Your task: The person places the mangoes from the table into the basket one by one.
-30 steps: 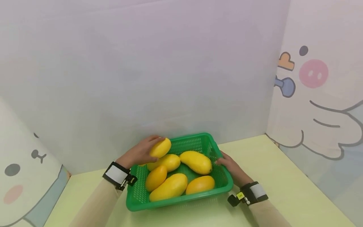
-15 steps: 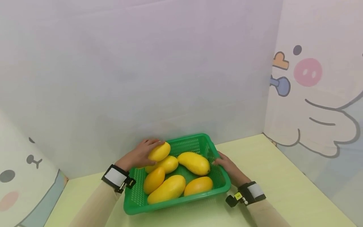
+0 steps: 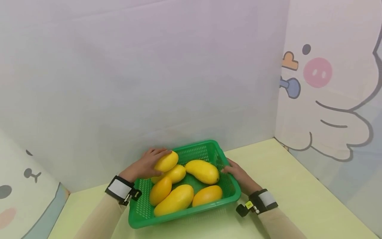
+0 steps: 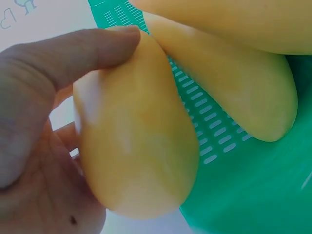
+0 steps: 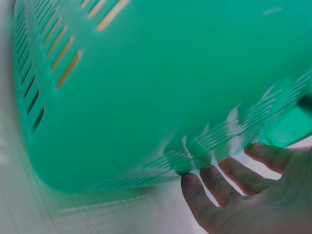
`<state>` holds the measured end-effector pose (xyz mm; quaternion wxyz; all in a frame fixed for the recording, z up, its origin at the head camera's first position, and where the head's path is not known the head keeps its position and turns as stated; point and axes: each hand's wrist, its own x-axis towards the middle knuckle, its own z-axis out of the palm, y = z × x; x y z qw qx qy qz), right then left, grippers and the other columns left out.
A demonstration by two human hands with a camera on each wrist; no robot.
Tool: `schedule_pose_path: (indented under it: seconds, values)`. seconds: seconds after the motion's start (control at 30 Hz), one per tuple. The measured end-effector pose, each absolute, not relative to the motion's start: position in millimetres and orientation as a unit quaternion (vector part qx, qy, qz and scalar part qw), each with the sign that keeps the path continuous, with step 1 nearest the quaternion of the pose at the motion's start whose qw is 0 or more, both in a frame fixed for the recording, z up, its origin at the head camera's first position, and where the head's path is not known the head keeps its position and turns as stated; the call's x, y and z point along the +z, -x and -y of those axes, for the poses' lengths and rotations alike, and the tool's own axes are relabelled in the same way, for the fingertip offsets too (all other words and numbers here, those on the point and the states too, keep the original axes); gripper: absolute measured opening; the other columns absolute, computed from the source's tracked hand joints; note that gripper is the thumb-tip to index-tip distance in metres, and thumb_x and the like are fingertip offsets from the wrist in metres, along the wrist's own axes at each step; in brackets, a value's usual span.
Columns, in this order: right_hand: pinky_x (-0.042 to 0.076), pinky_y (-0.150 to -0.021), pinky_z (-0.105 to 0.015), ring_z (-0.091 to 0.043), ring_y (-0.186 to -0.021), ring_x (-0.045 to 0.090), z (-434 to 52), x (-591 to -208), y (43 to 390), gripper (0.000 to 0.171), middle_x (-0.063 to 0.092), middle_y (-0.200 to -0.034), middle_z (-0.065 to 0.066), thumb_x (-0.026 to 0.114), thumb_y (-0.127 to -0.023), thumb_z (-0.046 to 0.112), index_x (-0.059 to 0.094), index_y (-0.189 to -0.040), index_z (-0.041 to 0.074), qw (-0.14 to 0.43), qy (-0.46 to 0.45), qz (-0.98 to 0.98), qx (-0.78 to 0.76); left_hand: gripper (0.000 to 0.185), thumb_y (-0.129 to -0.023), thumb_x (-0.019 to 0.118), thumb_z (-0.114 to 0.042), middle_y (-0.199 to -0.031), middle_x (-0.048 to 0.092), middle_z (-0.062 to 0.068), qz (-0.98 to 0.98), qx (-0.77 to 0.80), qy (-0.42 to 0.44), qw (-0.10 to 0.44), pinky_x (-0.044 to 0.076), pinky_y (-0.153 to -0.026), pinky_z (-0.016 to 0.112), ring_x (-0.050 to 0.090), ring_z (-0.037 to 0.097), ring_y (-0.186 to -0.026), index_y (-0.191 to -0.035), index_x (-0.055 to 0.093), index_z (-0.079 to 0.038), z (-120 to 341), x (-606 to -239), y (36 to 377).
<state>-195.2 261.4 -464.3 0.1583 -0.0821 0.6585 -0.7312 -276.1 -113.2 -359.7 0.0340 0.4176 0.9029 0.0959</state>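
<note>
Little has shifted over the last second: the green basket [image 3: 229,194] and both hands are seen slightly further left and lower in the head view, and the mango [image 3: 166,161] held at the basket's far left corner has been lowered a touch onto the fruit beneath it.

That mango is gripped by the left hand [image 3: 142,166], whose fingers are curled over its top; in the left wrist view the thumb [image 4: 83,51] is pressed along the fruit's upper side while the palm cups it from below, so the grip is clamped on the mango [image 4: 136,146]. It is held over the basket's far left corner, touching a second mango [image 3: 176,173] below it.

The right hand [image 3: 237,172] is laid against the outside of the basket's right wall. In the right wrist view its fingers [image 5: 229,180] are shown nearly straight and spread under the green plastic wall [image 5: 146,87], the grip apart, with fingertips touching the slotted side.

Four more mangoes are seen inside the basket: one [image 3: 202,171] toward the far right, one [image 3: 160,190] at the left, a large one [image 3: 174,200] along the near side and an orange-tinged one [image 3: 207,195] at the near right. The basket is set on a pale yellow-green bench [image 3: 298,199].
</note>
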Motion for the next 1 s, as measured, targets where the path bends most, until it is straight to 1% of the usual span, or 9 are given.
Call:
schedule_pose_path:
  seconds: [0.2, 0.47, 0.73, 1.0]
  values:
    - [0.053, -0.094, -0.049, -0.033, -0.123, 0.054, -259.8, -465.0, 196.1, 0.075, 0.035, -0.154, -0.026, 0.049, -0.095, 0.014, 0.017, -0.163, 0.012, 0.163, 0.081, -0.657, -0.731, 0.08, -0.086, 0.082, -0.015, -0.154, 0.041, 0.018, -0.908, 0.104, -0.403, 0.052, 0.031, -0.107, 0.065, 0.036, 0.042, -0.137, -0.155, 0.041, -0.011, 115.4, -361.4, 275.0]
    - [0.052, -0.095, -0.049, -0.033, -0.123, 0.053, -260.3, -464.4, 196.6, 0.076, 0.035, -0.154, -0.026, 0.049, -0.094, 0.014, 0.017, -0.163, 0.012, 0.162, 0.078, -0.657, -0.732, 0.084, -0.085, 0.081, -0.006, -0.153, 0.04, 0.023, -0.911, 0.128, -0.383, 0.081, 0.038, -0.106, 0.06, 0.036, 0.044, -0.139, -0.155, 0.036, -0.006, 114.1, -358.1, 273.8]
    - [0.052, -0.095, -0.05, -0.033, -0.123, 0.053, -260.7, -465.9, 195.4, 0.078, 0.033, -0.155, -0.028, 0.05, -0.094, 0.014, 0.014, -0.163, 0.01, 0.166, 0.077, -0.657, -0.731, 0.088, -0.085, 0.081, -0.002, -0.154, 0.037, 0.024, -0.911, 0.13, -0.38, 0.093, 0.04, -0.105, 0.06, 0.034, 0.046, -0.139, -0.158, 0.032, -0.007, 117.4, -360.7, 272.4]
    - [0.052, -0.094, -0.05, -0.033, -0.121, 0.055, -260.8, -463.9, 197.1, 0.076, 0.036, -0.154, -0.026, 0.049, -0.094, 0.013, 0.017, -0.163, 0.014, 0.164, 0.077, -0.651, -0.737, 0.091, -0.083, 0.082, -0.002, -0.152, 0.035, 0.027, -0.908, 0.135, -0.386, 0.089, 0.038, -0.106, 0.06, 0.034, 0.046, -0.139, -0.158, 0.03, -0.004, 115.7, -358.5, 273.6]
